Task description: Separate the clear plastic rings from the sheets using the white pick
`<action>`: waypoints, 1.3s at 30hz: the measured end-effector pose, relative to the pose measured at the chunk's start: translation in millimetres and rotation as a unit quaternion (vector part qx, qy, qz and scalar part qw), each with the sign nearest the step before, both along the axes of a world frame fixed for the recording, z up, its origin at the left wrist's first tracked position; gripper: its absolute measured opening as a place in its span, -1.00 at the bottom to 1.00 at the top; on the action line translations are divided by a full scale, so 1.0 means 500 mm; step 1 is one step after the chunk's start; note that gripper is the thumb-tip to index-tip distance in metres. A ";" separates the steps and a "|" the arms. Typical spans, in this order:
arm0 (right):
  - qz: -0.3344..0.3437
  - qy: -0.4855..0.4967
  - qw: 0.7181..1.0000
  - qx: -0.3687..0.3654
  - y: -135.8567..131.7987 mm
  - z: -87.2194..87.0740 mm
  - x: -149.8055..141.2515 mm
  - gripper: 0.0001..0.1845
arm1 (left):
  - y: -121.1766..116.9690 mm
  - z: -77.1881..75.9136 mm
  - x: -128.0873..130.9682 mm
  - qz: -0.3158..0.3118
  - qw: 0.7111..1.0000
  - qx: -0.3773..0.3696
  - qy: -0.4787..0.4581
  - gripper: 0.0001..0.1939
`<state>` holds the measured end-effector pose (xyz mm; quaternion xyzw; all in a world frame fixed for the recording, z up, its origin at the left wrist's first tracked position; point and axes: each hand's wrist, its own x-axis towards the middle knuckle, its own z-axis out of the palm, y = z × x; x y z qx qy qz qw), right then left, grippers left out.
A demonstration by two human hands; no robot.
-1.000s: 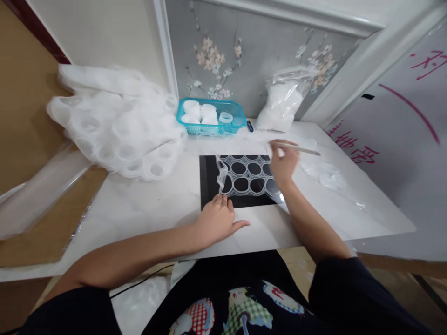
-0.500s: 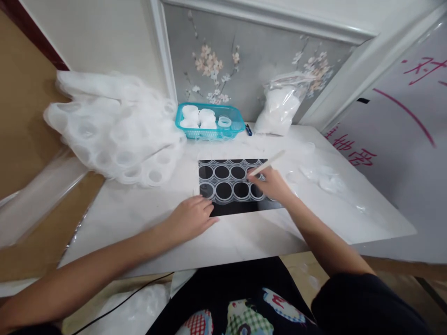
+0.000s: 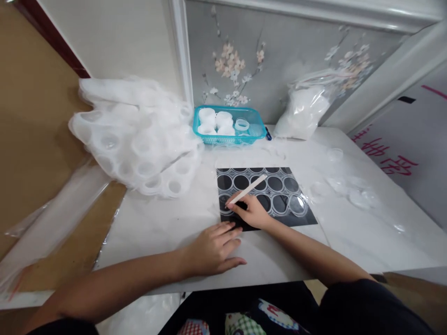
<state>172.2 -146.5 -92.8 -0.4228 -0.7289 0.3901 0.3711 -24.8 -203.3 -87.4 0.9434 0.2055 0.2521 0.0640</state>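
Observation:
On the white table lies a dark sheet (image 3: pixel 258 179) printed with rows of pale-ringed circles. My right hand (image 3: pixel 252 211) rests over its left part, fingers pinched round a flat white stick (image 3: pixel 249 190) that tilts up to the right. The stick's lower end is at a circle near the sheet's left edge; its tip is too small to make out. My left hand (image 3: pixel 218 246) lies flat with fingers spread, its fingertips at the sheet's lower left corner. Clear film pieces seem to lie over the printed circles.
White sheets with round holes (image 3: pixel 139 139) are heaped at the left. A teal basket (image 3: pixel 230 139) with white rings stands at the back, beside a clear bag of white material (image 3: pixel 302 109). Clear round scraps (image 3: pixel 359 190) lie to the right.
My right hand has moved left across the sheet with the stick, from its right side to its left edge. My left hand has slid nearer to me. The view has shifted.

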 end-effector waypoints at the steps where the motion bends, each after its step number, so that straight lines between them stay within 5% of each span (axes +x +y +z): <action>1: 0.004 -0.002 1.000 -0.001 0.000 0.001 -0.001 -0.84 | -0.002 -0.001 0.000 -0.003 1.000 -0.013 -0.011 -0.56; 19: 0.050 -0.063 0.992 0.099 -0.004 -0.007 0.013 -0.84 | 0.007 -0.007 0.027 0.091 0.996 0.023 0.006 -0.59; 26: 0.058 -0.197 0.947 0.247 -0.026 -0.021 0.005 -0.73 | 0.007 0.009 0.028 0.122 0.979 -0.156 0.038 -0.48; 28: -0.014 -0.194 0.947 0.255 0.001 -0.006 0.011 -0.74 | 0.007 0.010 0.022 0.131 0.972 -0.192 0.042 -0.43; 31: -0.207 -0.124 0.935 0.259 0.065 0.048 0.073 -0.74 | 0.011 0.002 0.012 0.144 0.968 -0.204 0.024 -0.44; 35: -0.405 -0.056 0.866 0.289 0.104 0.110 0.239 -0.68 | 0.016 0.009 0.006 0.105 0.980 -0.172 0.009 -0.46; 39: -0.459 -0.147 0.842 0.241 0.081 0.060 0.392 -0.66 | -0.004 0.092 0.010 0.098 0.972 -0.160 -0.138 -0.67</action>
